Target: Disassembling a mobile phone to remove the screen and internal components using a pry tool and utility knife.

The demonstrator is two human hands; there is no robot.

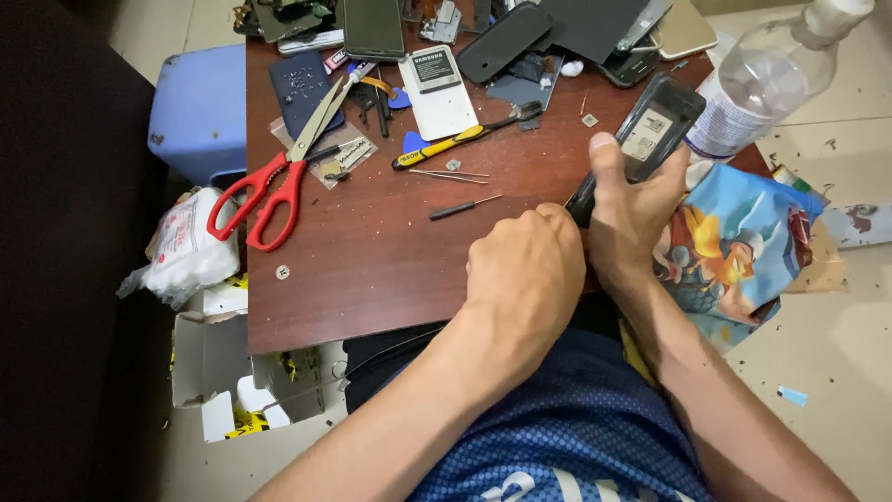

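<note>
Several dozen small items crowd a dark brown wooden table [372, 270], listed here from left to right.

Far left, off the table: a pale blue plastic stool [197, 112], a white plastic bag [186, 246] and an open cardboard box [223, 372] on the floor, apparently set aside as clutter.

Left part of the table: red-handled scissors [279, 181], blades closed and pointing up and right, lying flat near the edge. Just beyond the blades, a dark phone cover [302, 88] carries tiny screws, likely so they do not roll away.

Centre: a white phone battery [439, 91]; below it a yellow-handled brush [455, 141], a pair of tweezers [448, 174] and a small screwdriver [463, 207], all lying near the hands.

Left hand [522, 274]: curled into a loose fist, knuckles up, resting at the table's near edge against the lower end of the phone. Whether its fingers pinch anything is hidden.

Right hand [636, 209]: closed around a dark, opened phone [650, 130], thumb pressed along its left side, holding it tilted off the table with the inner label facing up, as if to steady it for the other hand.

Right: a clear plastic bottle [767, 84] lies tilted at the table's corner; a colourful printed bag [739, 242] hangs beside the wrist.
</note>
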